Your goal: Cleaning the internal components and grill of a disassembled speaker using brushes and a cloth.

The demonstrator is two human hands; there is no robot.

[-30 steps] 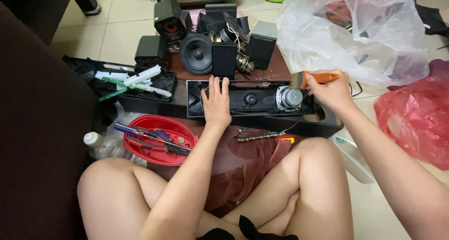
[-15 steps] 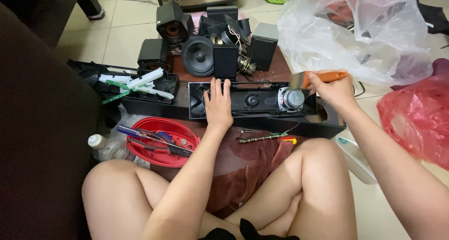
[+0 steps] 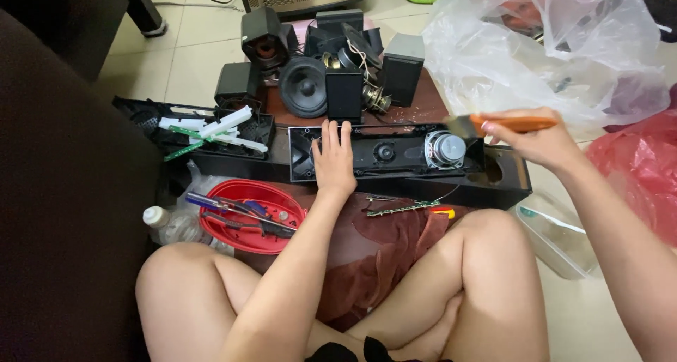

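Note:
A long black opened speaker bar [image 3: 395, 157] lies across the floor in front of my crossed legs, with round drivers showing inside. My left hand [image 3: 333, 159] rests flat on its left part, fingers together. My right hand [image 3: 539, 140] grips a brush with an orange handle [image 3: 518, 123]; its dark bristles point left, just above the silver driver [image 3: 446, 149] at the bar's right end.
Several small black speaker boxes and a loose woofer [image 3: 303, 87] stand behind the bar. A red bowl of tools [image 3: 250, 214] sits at left, a black tray with white parts [image 3: 211, 129] beyond it. Clear plastic bag [image 3: 543, 44] and red bag [image 3: 645, 171] at right; a clear container [image 3: 557, 238] by my knee.
My right hand with the brush has shifted slightly right and lifted off the silver driver. My left hand stays on the bar.

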